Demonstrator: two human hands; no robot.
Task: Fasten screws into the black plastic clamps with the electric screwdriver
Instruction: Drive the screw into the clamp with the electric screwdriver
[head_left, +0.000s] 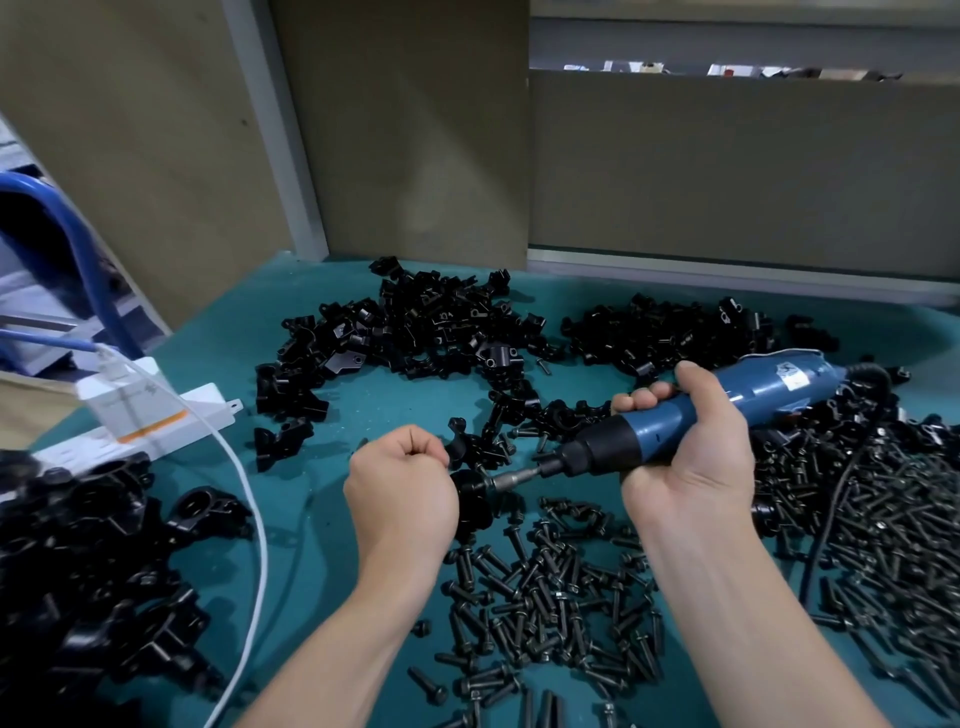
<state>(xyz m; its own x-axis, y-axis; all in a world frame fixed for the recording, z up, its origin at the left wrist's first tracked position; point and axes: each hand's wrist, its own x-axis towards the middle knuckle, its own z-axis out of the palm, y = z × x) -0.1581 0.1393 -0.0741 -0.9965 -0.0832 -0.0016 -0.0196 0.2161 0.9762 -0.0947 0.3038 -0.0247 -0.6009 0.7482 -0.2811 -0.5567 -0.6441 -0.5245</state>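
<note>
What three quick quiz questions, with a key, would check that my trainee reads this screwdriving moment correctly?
1. True or false: the right hand grips the blue electric screwdriver.
2. What does the left hand hold? A) the white power strip B) a black clamp C) the white cable
3. Fill in: the screwdriver's bit points toward the ____ hand.

Key: 1 true; 2 B; 3 left.
</note>
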